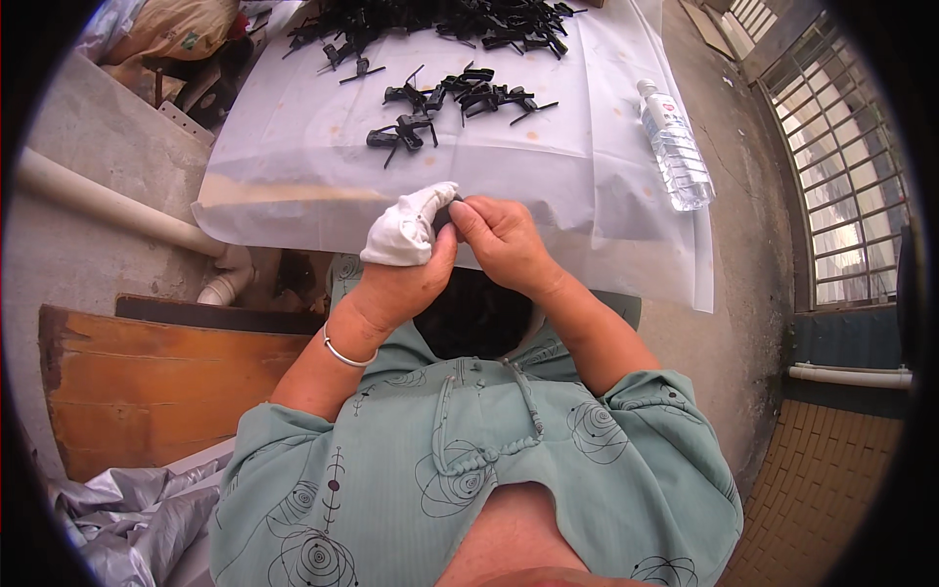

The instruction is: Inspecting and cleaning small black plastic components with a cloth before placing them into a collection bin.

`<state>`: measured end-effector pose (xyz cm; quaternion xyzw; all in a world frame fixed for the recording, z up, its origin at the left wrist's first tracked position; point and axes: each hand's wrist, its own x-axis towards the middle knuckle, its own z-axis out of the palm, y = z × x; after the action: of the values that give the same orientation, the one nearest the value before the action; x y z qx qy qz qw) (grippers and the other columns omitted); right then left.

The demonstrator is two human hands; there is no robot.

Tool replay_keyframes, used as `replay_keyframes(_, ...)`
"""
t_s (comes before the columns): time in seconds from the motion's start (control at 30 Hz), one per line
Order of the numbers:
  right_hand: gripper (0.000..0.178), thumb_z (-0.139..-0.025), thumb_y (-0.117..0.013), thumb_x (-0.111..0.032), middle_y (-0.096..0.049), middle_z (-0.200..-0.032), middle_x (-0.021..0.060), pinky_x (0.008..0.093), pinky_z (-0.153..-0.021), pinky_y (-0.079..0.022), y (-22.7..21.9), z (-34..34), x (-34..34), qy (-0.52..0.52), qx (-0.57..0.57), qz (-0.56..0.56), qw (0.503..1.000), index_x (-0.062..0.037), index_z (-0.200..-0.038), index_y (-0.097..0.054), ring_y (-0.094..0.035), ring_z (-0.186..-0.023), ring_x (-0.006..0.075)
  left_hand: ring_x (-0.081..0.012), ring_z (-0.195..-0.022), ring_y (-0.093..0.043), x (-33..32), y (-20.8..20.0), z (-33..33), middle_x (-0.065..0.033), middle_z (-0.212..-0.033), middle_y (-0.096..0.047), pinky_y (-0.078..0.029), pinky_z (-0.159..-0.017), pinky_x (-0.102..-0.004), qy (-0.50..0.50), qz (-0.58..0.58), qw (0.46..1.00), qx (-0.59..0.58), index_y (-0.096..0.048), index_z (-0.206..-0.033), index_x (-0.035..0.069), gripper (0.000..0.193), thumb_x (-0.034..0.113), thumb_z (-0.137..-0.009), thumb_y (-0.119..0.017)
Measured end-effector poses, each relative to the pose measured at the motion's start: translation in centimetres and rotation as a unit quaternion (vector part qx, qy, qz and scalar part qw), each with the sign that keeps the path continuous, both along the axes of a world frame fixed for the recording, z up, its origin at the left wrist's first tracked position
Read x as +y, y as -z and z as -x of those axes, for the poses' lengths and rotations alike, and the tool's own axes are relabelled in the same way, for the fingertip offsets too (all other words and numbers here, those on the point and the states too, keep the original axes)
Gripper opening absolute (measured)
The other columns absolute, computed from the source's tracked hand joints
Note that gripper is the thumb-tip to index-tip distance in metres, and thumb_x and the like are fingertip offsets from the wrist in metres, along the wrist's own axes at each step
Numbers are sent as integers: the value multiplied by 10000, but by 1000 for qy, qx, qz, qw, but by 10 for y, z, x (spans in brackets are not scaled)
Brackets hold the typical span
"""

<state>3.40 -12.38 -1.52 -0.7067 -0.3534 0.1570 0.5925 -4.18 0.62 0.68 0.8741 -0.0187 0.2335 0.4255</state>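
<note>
1. Left hand [409, 279], fingers under white cloth [396, 235]: closed around the dark piece; a steady hold probably serves best here.
2. Dark piece [444, 215]: between both hands, at the covered table's [587, 137] near edge; mostly concealed, shape indistinct.
3. Right hand [507, 240]: thumb and forefinger pinched on the piece; light, controlled pressure seems advisable. Remaining fingertips hidden.

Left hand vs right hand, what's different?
Covering: the left hand has white cloth over its fingers, thumb bare; the right hand is uncovered.
Jewelry: the left hand has a silver bracelet at its wrist; the right hand shows none.
Shared: both meet at a small dark piece, which is partly hidden by their fingers.
</note>
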Motion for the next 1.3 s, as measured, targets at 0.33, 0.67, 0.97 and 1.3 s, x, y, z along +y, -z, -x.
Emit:
replay_keyframes(0.33,133,-855,-572,-139,-511,-650,7,218,-528,-370,-18,-11,-14,-33,-27,91,995,-12,-859,-609,-425,-585,61,-68,-704,-458,8,-7,-3,-19,-844,-529,-414,-616,-202,70,291,953,47,-427,-1128,17,296,67,-857,-535)
replay_keyframes(0.67,121,-763,-666,-87,-464,-585,22,243,-479,-359,-15,-15,-12,-17,-11,-13,1000,-4,-794,-584,-377,-519,86,-30,-579,-378,3,-17,1,7,-781,-479,-341,-498,-173,118,308,930,158,-436,-1105,27,238,66,-870,-429)
replay_keyframes(0.97,183,-864,-562,-169,-474,-625,56,270,-546,-390,-19,-12,-10,-73,-85,-12,994,-4,-785,-547,-412,-572,137,-93,-796,-422,6,-2,-1,-34,-910,-479,-396,-730,-232,104,222,963,113,-448,-1073,2,263,41,-815,-413)
replay_keyframes(1.3,195,-866,-557,-168,-464,-611,37,270,-518,-370,-20,-10,-6,-46,13,18,999,8,-783,-558,-401,-569,112,-85,-769,-428,8,-15,3,-17,-874,-485,-403,-694,-229,129,286,932,181,-458,-1063,15,239,62,-831,-428)
